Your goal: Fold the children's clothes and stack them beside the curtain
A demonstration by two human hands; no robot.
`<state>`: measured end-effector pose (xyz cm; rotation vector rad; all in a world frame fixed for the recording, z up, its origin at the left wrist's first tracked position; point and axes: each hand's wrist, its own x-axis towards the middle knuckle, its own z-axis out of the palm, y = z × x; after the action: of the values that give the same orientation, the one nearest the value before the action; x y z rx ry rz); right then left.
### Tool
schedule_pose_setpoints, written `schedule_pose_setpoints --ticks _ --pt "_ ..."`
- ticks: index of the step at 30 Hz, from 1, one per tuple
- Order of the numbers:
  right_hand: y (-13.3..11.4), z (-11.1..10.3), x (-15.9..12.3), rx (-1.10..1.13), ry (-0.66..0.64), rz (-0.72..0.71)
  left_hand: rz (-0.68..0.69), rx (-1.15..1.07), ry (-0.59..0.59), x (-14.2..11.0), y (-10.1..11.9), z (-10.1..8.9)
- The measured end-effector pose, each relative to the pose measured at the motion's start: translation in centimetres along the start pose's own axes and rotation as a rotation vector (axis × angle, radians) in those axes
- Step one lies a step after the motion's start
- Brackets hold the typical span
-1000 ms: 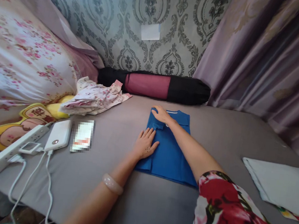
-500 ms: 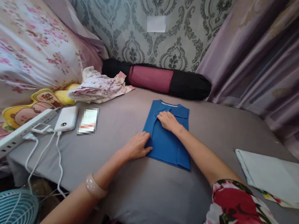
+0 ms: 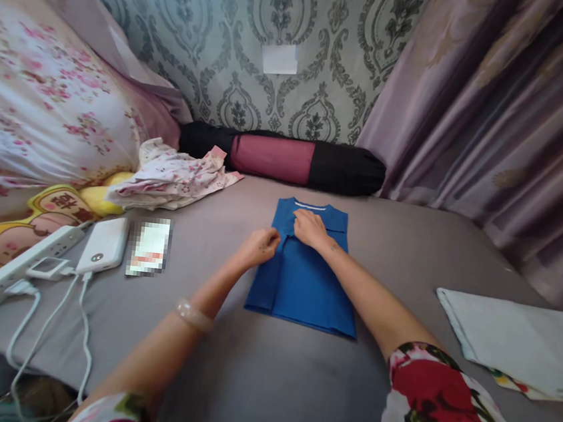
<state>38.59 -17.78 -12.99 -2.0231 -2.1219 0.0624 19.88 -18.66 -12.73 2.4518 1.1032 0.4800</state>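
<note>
A blue shirt [image 3: 310, 281] lies on the grey bed sheet with its sides folded inward and its collar pointing away from me. At the shirt's left edge, below the shoulder, my left hand [image 3: 261, 246] is closed, pinching the fabric. My right hand [image 3: 311, 229] is on the upper chest just below the collar, its fingers curled and gripping the cloth. Part of the fold between the two hands is hidden under my fingers.
A folded pale cloth [image 3: 514, 339] lies to the right. On the left are crumpled floral clothes [image 3: 174, 176], a white power bank [image 3: 103, 245], a power strip [image 3: 14, 270] with cables, and a yellow plush [image 3: 4, 242]. A black and pink roll bag [image 3: 271, 158] lies along the wall.
My left hand has moved up along the shirt's left side, and its fingers have closed. The lower left side panel now lies visible. My right hand stays near the collar. The view has shifted slightly.
</note>
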Motion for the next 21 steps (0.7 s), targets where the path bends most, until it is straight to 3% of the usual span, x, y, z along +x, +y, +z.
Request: schedule_pose_setpoints --ticks 4,8,12,15,21 --pt "-0.2 1.9 1.9 0.011 -0.022 0.127 0.003 0.043 0.156 6.4 -1.9 2.8" --pt "0.0 3.2 2.6 0.023 -0.107 0.22 0.031 0.1 0.117 10.5 -3.4 4.9" --pt "1.0 2.6 2.9 0.052 -0.032 0.219 0.02 0.151 0.021 12.0 -4.9 5.1" --pt "2.2 1.7 3.2 0.029 0.062 0.326 0.029 0.173 0.001 12.8 -5.9 4.4" --pt "4.2 1.0 4.2 0.069 0.023 0.468 0.084 0.201 -0.051 14.5 -7.3 3.7"
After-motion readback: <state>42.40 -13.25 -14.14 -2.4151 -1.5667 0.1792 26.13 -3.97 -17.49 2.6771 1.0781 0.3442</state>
